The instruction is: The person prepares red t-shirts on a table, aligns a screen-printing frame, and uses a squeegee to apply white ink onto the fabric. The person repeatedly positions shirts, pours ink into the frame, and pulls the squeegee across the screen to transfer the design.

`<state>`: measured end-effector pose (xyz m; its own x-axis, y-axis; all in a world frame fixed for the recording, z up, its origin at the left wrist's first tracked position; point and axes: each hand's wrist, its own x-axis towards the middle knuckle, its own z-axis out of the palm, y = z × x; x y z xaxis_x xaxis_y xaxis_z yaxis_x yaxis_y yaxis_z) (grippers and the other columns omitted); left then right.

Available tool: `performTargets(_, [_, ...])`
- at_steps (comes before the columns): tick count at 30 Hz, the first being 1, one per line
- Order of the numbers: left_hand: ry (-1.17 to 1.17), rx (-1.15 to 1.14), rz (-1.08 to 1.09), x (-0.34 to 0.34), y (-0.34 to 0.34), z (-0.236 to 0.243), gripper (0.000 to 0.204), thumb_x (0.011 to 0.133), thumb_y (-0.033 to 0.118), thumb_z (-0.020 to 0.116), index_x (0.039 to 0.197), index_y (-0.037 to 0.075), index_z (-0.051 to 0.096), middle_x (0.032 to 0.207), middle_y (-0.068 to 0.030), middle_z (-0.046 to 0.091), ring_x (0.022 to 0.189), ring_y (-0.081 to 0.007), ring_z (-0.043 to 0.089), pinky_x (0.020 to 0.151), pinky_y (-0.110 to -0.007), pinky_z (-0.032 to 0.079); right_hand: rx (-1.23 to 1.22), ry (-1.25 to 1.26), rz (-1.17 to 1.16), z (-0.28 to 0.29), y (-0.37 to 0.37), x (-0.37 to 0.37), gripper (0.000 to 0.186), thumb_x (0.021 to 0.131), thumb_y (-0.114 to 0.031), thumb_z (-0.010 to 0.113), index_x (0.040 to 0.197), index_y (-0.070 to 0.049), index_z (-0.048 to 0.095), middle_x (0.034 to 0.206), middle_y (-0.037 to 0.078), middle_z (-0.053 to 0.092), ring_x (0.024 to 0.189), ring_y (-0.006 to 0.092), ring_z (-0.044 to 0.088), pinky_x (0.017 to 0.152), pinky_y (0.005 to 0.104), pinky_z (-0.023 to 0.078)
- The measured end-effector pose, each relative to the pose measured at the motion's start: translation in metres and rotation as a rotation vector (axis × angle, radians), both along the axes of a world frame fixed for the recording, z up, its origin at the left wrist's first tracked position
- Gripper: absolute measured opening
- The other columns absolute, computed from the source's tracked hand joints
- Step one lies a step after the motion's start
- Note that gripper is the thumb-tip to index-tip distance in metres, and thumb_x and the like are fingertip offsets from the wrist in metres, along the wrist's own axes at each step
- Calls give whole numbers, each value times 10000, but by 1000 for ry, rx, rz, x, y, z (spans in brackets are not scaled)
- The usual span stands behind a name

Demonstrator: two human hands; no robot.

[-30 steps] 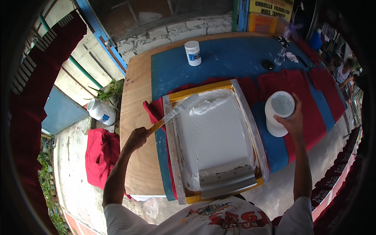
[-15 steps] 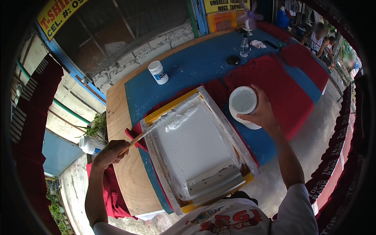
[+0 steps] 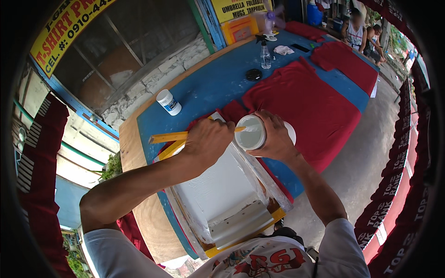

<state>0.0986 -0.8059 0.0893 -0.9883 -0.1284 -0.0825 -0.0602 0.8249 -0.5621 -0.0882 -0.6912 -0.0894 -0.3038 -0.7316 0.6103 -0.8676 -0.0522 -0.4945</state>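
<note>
My left hand [image 3: 211,141] is closed around a wooden stick [image 3: 169,137], held nearly level over the far part of a screen-printing frame. The stick's right end reaches into the mouth of a white plastic tub [image 3: 251,139] with pale, whitish contents. My right hand [image 3: 274,136] grips that tub from its right side, mouth tilted toward me. White ink covers the mesh of the screen-printing frame [image 3: 283,193]. A wide metal-faced squeegee [image 3: 241,224] rests across its near end. My left hand and forearm hide the frame's far left part.
The blue-topped table [image 3: 204,76] carries a red shirt [image 3: 301,106], a white bottle [image 3: 168,102], a black lid [image 3: 253,74], a spray bottle [image 3: 265,56], a white cloth [image 3: 283,50] and a purple fan [image 3: 271,21]. Two people sit at the far right.
My left hand has carried the stick from the screen's left edge up and right to the tub, bringing its end inside the mouth. My view has shifted somewhat.
</note>
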Motion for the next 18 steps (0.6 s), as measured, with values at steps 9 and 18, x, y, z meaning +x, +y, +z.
performTargets(9, [-272, 192, -166, -53, -21, -12, 134, 892, 40, 744, 1008, -26, 741, 828, -181, 781, 715, -275, 793, 658, -388, 642, -52, 59, 62, -6, 7, -2, 1121, 625, -401, 1024, 1517, -37, 451, 1443, 217, 601, 1406, 401, 580, 1183, 683, 413])
performTargets(18, [-300, 714, 303, -74, -45, -17, 381, 1060, 278, 634, 889, -39, 755, 782, -243, 730, 755, -410, 732, 769, -521, 572, -81, 37, 58, -9, 10, -13, 1109, 656, -434, 1012, 1517, -49, 428, 1462, 202, 578, 1428, 401, 549, 1163, 722, 411])
